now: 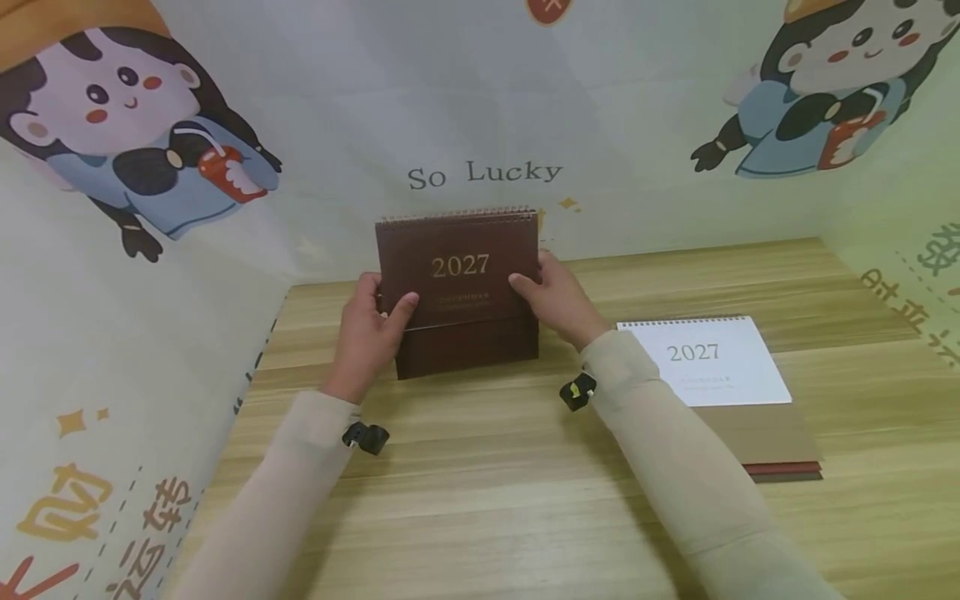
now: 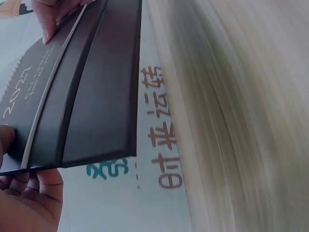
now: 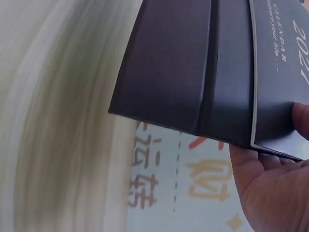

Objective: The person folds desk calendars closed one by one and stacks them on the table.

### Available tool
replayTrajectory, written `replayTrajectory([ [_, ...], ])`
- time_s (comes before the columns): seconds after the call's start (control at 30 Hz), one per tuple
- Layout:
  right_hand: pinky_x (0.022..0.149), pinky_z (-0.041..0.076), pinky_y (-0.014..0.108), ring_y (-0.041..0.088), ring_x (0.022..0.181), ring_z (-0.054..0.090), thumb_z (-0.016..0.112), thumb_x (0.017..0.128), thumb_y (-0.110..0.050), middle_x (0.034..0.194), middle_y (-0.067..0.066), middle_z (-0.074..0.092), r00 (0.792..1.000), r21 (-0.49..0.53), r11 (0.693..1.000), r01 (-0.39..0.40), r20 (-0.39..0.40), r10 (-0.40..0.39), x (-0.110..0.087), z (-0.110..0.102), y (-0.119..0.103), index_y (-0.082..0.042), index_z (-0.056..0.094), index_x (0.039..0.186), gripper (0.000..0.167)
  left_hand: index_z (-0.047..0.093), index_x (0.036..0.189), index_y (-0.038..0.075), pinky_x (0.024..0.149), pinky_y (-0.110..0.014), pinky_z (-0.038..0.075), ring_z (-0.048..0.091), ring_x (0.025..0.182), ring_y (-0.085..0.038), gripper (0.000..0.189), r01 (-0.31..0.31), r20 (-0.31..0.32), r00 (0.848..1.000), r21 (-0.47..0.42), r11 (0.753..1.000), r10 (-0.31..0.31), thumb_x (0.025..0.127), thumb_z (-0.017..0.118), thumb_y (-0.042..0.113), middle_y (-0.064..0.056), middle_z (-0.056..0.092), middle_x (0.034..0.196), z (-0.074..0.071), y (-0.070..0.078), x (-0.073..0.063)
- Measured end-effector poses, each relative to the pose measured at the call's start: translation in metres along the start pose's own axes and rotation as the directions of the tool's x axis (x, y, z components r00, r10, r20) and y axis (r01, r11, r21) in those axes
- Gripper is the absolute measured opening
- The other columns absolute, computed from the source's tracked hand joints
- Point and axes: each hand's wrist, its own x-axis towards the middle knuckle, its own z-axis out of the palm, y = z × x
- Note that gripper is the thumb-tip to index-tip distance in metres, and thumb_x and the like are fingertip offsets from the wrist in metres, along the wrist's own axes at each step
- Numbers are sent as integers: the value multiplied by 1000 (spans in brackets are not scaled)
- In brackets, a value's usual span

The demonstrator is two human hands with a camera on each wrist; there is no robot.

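Note:
Between both hands is a dark brown desk calendar (image 1: 459, 287) with a gold 2027 on its cover and a spiral binding along its top. My left hand (image 1: 367, 329) grips its left edge, thumb on the front and fingers curled behind. On the opposite edge my right hand (image 1: 562, 296) grips it the same way. In the left wrist view the calendar's lower panel (image 2: 106, 92) slants past the wooden table. The right wrist view shows the cover (image 3: 277, 77) with the right thumb pressed on its face and the other fingers behind.
A second desk calendar (image 1: 705, 362), with a white 2027 page on a brown stand, lies on the table at the right, partly behind the right forearm. The wooden table (image 1: 465, 483) meets a printed cloth wall (image 1: 337, 108) at the back and both sides.

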Motion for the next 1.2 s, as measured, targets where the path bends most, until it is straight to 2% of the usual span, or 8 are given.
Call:
replayTrajectory([
  [0.13, 93, 51, 41, 27, 103, 65, 54, 103, -19, 123, 14, 63, 1000, -29, 1000, 4, 5, -4, -5, -10, 5, -4, 45, 140, 41, 47, 119, 2, 61, -38, 52, 65, 80, -25, 44, 17, 54, 998, 25, 1000, -18, 98, 61, 38, -14, 63, 97, 9, 3, 0],
  [0.3, 96, 47, 45, 29, 100, 64, 57, 102, -21, 115, 15, 64, 999, -182, 982, -39, -4, 39, -14, -14, 8, -2, 49, 135, 39, 47, 123, 1, 63, -36, 51, 65, 79, -25, 45, 114, 130, 984, 52, 992, -120, 99, 62, 36, -16, 64, 99, 16, -1, -6],
  [0.47, 97, 46, 47, 31, 102, 62, 57, 101, -26, 112, 17, 65, 992, -306, 946, -110, 29, 125, -25, -17, 12, 1, 51, 133, 43, 47, 121, 1, 66, -35, 48, 61, 83, -23, 44, 240, 261, 931, 95, 966, -257, 99, 61, 37, -16, 62, 106, 21, -9, -12],
  [0.6, 100, 45, 48, 34, 111, 61, 57, 101, -31, 120, 21, 64, 983, -392, 910, -131, 67, 171, -32, -20, 21, 5, 52, 135, 49, 48, 122, -3, 71, -37, 53, 63, 86, -25, 45, 290, 341, 889, 99, 952, -306, 99, 63, 32, -18, 62, 105, 29, -13, -16],
  [0.77, 100, 45, 50, 38, 116, 59, 57, 100, -30, 125, 25, 62, 973, -443, 887, -129, 114, 199, -40, -23, 39, 8, 49, 138, 54, 52, 120, -6, 77, -40, 53, 62, 86, -26, 42, 313, 396, 860, 92, 945, -323, 97, 65, 27, -17, 64, 100, 44, -19, -25],
  [0.93, 90, 51, 48, 34, 98, 65, 56, 101, -28, 109, 24, 67, 952, -458, 872, -173, 149, 267, -46, -24, 54, 11, 53, 131, 49, 57, 117, -5, 78, -41, 52, 60, 84, -24, 39, 325, 421, 837, 132, 936, -350, 96, 66, 27, -13, 64, 95, 56, -20, -32],
  [1.1, 67, 56, 37, 24, 70, 66, 57, 101, -31, 90, 16, 66, 922, -463, 852, -244, 162, 352, -48, -23, 61, 12, 56, 124, 50, 56, 124, -5, 86, -46, 52, 61, 89, -26, 45, 298, 411, 834, 223, 928, -367, 96, 66, 29, -15, 65, 102, 62, -19, -32],
  [1.2, 60, 55, 33, 21, 60, 65, 59, 100, -34, 84, 14, 65, 921, -490, 835, -250, 146, 361, -48, -23, 61, 13, 57, 122, 52, 57, 123, -6, 84, -47, 52, 61, 87, -26, 46, 260, 412, 837, 277, 925, -359, 96, 66, 29, -16, 66, 101, 64, -19, -31],
])
